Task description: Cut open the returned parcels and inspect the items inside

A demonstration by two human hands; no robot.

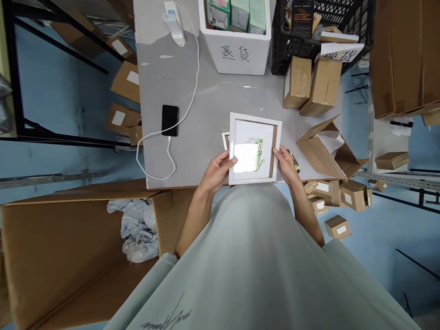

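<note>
Between my hands is a white picture frame (255,179), tilted up at the near edge of the grey table. Inside it a green drawing shows on a white sheet, with glare across part of the front. My left hand (219,168) grips the frame's left side, thumb on the front. My right hand (285,161) holds its right side the same way. Behind the left side, the corner of another white-edged item (225,140) peeks out, mostly hidden. A yellow and black cutter (294,162) lies just right of my right hand.
A black phone (170,120) on a white cable lies left. At the back stand a white bin (237,52) and a black crate (278,57). Small cartons (321,89) and an opened box (326,146) sit right. A large carton (62,256) with crumpled plastic is at lower left.
</note>
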